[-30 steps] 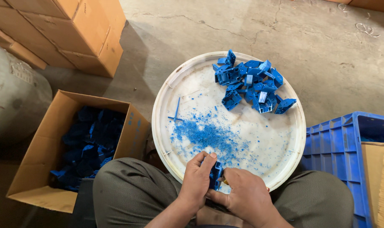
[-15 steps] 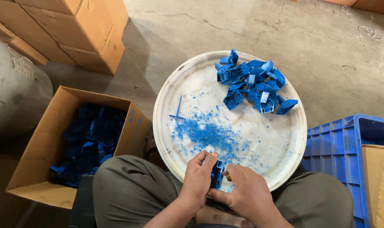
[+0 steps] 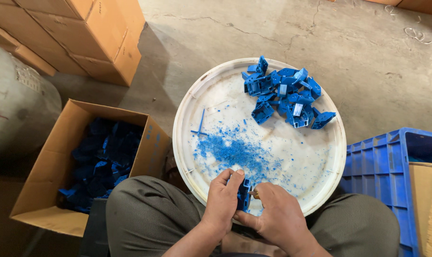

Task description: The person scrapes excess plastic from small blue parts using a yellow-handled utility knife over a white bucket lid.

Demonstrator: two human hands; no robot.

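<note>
From the head camera we look down on a round white tray (image 3: 187, 143) resting across the person's lap, and we place everything else against it. At the tray's near edge, the left hand (image 3: 223, 202) is closed around a small blue plastic part (image 3: 244, 192), fingers curled over its top and thumb behind it. The right hand (image 3: 275, 214) sits just beside it, touching the same part from the right; its fingers are curled shut around what looks like a small tool with a brass-coloured tip (image 3: 255, 194), though we cannot tell exactly what it is. In the tray's middle lies a scatter of blue shavings (image 3: 230, 152), with a thin blue offcut (image 3: 200, 126) near the tray's left side. At the tray's far right edge sits a heap of blue parts (image 3: 287, 97). Left of the tray stands an open cardboard box (image 3: 49, 190) holding more blue parts. Right of the tray is a blue plastic crate (image 3: 382, 171). Beyond the tray's far left, closed cartons (image 3: 92, 33) are stacked on the concrete floor (image 3: 273, 28).
</note>
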